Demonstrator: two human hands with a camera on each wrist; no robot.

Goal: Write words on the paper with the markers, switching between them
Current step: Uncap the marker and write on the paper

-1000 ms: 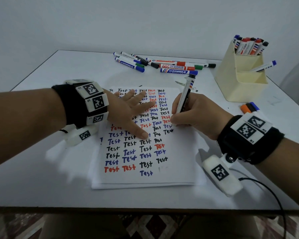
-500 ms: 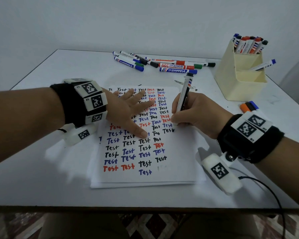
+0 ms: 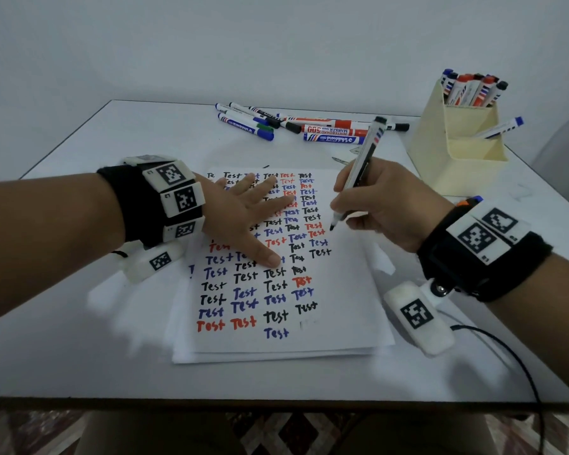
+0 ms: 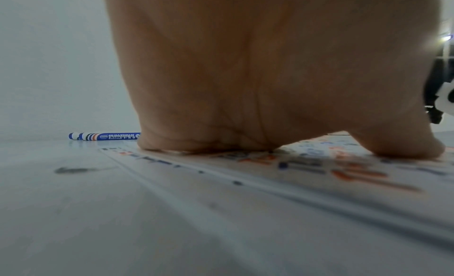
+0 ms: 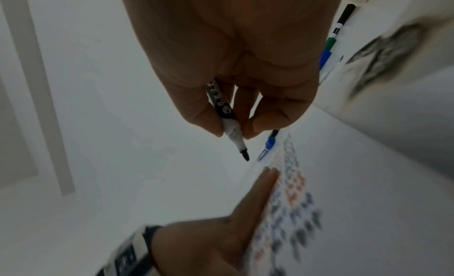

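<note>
We are pinching the light, rigid black marker point(image 3: 358, 178) low on its barrel with the right hand point(image 3: 385, 205); the left hand point(image 3: 240, 211) is lying flat, fingers spread, pinning the thin, slippery paper point(image 3: 342, 307).

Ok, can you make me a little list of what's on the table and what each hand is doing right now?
left hand: flat on the paper, fingers spread, holding it down
right hand: grips a black marker, tip just above the sheet
paper: white stack, covered with "Test" in black, blue and red
loose markers: lying in a bunch at the far side of the table
holder: cream box on the right, more markers standing in it
</note>
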